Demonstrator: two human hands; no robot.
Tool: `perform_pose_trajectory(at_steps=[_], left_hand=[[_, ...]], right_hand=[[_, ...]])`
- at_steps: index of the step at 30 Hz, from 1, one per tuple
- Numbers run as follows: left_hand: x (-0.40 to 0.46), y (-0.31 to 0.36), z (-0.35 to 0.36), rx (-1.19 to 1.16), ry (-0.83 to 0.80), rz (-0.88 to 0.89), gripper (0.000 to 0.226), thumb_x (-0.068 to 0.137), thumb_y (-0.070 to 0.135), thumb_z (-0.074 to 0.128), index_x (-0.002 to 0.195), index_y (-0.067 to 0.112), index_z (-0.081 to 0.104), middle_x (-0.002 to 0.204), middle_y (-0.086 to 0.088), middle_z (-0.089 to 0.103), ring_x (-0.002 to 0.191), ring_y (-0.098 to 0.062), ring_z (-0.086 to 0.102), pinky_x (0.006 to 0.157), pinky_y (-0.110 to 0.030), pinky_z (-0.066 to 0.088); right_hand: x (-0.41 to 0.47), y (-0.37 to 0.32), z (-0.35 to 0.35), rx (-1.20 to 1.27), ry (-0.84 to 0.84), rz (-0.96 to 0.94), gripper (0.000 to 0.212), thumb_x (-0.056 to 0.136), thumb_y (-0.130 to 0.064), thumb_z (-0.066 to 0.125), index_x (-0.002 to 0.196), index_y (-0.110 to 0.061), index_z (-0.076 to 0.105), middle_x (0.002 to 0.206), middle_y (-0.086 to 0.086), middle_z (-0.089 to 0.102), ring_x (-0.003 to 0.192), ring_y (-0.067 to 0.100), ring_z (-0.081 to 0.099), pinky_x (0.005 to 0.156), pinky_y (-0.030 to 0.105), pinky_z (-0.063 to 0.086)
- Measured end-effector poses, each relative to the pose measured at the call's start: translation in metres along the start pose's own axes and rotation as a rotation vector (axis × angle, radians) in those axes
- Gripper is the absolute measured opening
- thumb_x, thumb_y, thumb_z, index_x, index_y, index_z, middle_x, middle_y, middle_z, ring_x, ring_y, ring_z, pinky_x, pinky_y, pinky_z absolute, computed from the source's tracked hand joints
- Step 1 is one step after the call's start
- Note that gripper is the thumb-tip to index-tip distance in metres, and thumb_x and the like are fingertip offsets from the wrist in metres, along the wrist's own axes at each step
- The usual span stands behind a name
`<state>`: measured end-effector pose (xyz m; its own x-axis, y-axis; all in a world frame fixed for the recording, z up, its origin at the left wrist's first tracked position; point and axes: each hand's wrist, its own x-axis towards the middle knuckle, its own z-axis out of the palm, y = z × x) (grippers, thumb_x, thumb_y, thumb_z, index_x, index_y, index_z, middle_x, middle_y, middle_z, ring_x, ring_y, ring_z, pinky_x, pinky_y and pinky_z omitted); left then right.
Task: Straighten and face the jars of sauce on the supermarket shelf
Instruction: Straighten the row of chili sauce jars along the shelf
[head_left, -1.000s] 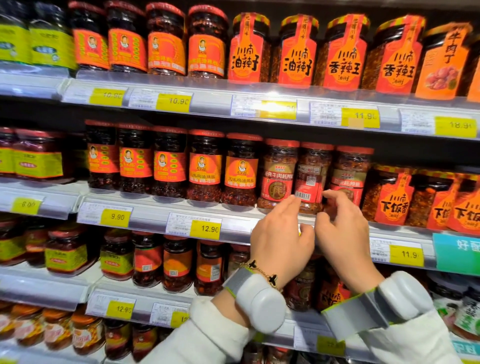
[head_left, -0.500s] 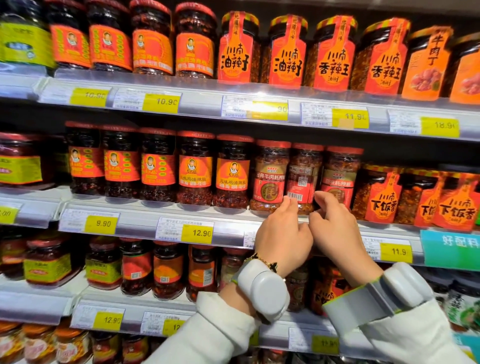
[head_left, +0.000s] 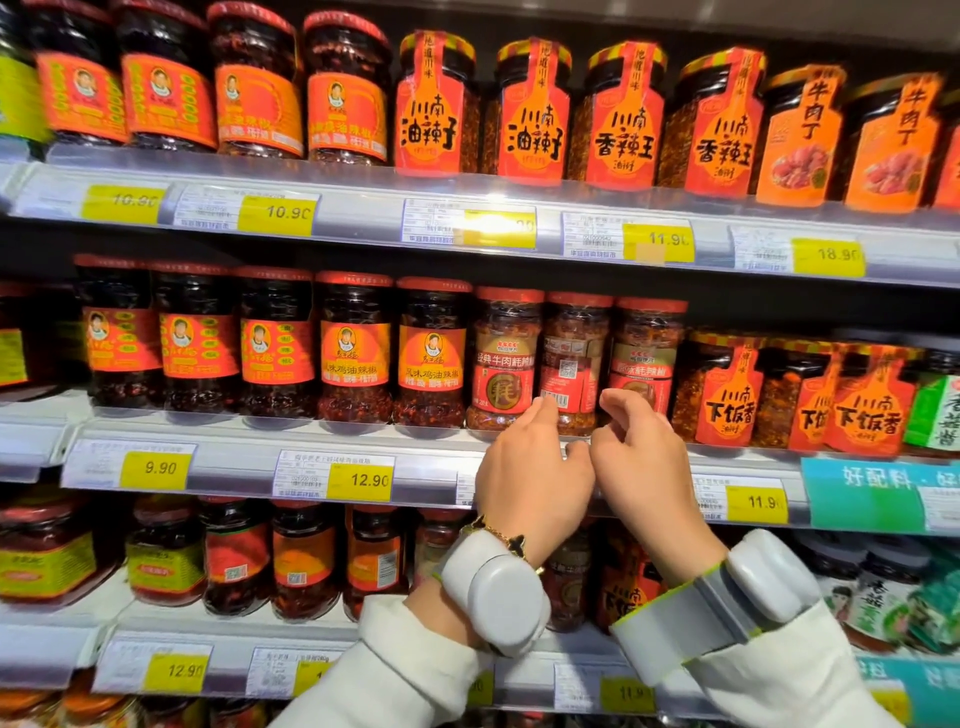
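Note:
Three red-lidded beef sauce jars stand together on the middle shelf (head_left: 415, 441). The left jar (head_left: 505, 353) and the right jar (head_left: 644, 353) face forward. The jar between them (head_left: 574, 353) is turned, so its barcode and back label show. My left hand (head_left: 530, 467) has its fingertips on the lower left side of this turned jar, thumb below at the shelf edge. My right hand (head_left: 641, 457) hovers at the jar's lower right with fingers curled and apart. The two thumbs nearly meet under the jar.
Dark chilli jars with orange portrait labels (head_left: 353, 353) fill the middle shelf to the left. Jars with red hanging labels (head_left: 727, 395) stand to the right. The shelves above (head_left: 363, 208) and below (head_left: 208, 670) are packed with jars, with yellow price tags along the rails.
The view has shifted so the shelves slide left. My right hand moved from the right jar toward the turned jar. The turned jar's label still faces the same way.

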<state>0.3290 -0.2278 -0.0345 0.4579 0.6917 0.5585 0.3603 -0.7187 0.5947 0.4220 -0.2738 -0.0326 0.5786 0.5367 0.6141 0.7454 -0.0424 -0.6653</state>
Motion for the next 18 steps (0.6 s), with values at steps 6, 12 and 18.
perform_pose_trajectory(at_steps=[6, 12, 18], left_hand=[[0.0020, 0.0035, 0.0011, 0.065, -0.063, 0.003, 0.058, 0.091, 0.024, 0.041, 0.145, 0.014, 0.023, 0.153, -0.006, 0.024, 0.138, -0.021, 0.026, 0.106, -0.032, 0.028], [-0.0014, 0.0043, -0.0021, 0.000, -0.055, -0.022, 0.061, 0.088, 0.026, 0.045, 0.145, 0.018, 0.025, 0.152, -0.001, 0.026, 0.136, -0.020, 0.030, 0.106, -0.031, 0.028], [-0.0073, 0.0069, -0.0026, -0.041, -0.035, -0.035, 0.064, 0.085, 0.027, 0.047, 0.144, 0.021, 0.025, 0.152, 0.001, 0.026, 0.134, -0.019, 0.033, 0.106, -0.031, 0.032]], right_hand=[[0.0045, -0.0014, -0.0001, -0.051, -0.100, -0.012, 0.049, 0.082, -0.005, 0.042, 0.131, -0.012, 0.040, 0.126, 0.008, 0.053, 0.126, 0.024, 0.037, 0.107, 0.038, 0.029], [0.0015, -0.0017, -0.0014, 0.057, -0.060, 0.018, 0.044, 0.079, -0.004, 0.045, 0.120, -0.018, 0.052, 0.107, 0.001, 0.053, 0.116, 0.020, 0.046, 0.100, 0.035, 0.036], [-0.0013, 0.0010, -0.0017, 0.182, -0.023, 0.019, 0.040, 0.078, 0.000, 0.046, 0.111, -0.022, 0.055, 0.104, 0.001, 0.056, 0.107, 0.015, 0.051, 0.093, 0.027, 0.038]])
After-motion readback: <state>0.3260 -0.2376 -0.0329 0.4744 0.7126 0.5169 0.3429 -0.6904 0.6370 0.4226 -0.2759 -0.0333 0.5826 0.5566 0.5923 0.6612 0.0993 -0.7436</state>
